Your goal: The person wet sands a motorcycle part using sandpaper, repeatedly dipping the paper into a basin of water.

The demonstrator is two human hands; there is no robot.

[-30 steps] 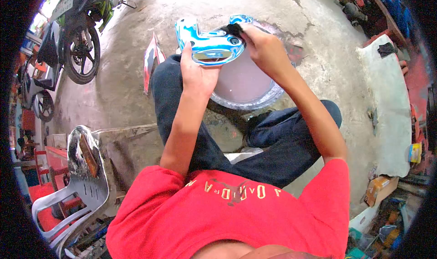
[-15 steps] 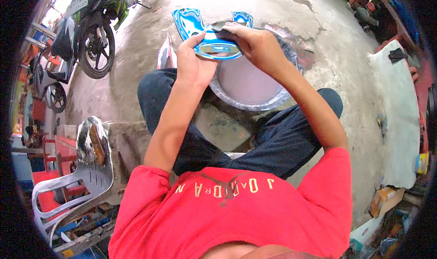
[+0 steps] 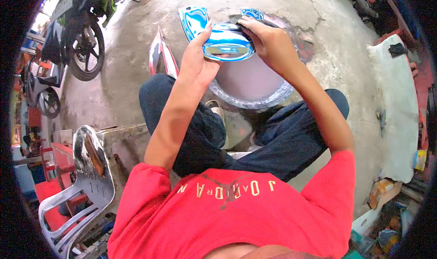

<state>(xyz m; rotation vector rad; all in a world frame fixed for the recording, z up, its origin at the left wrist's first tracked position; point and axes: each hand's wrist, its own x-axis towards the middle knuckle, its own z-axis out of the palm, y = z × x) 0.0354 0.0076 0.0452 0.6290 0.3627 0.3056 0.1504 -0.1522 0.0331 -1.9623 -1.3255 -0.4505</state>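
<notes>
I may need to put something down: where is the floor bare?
Bare concrete shows between the motorcycle wheel and the red-and-white panel, and between the basin and the pale sheet. Crowded: at the basin, near the held blue panel, and around the chair.

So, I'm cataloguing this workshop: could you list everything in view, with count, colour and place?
Blue panel: one, blue and white, in the hands
Pad: one, dark, under right fingers
Tub: one, pale-rimmed, floor ahead
Red panel: seemingly one, red and white, floor left of tub
Motorcycles: seemingly two, mostly dark, upper left
Chair: one, grey, lower left
Sheet: one, whitish, right
Rag: one, black, on sheet
Box: one, brown, lower right
Clutter: uncountable, mixed, both edges
Shirt: one, red, bottom
Trousers: one, dark blue, centre
Left hand: one, bare, gripping blue panel
Right hand: one, bare, on pad
</notes>
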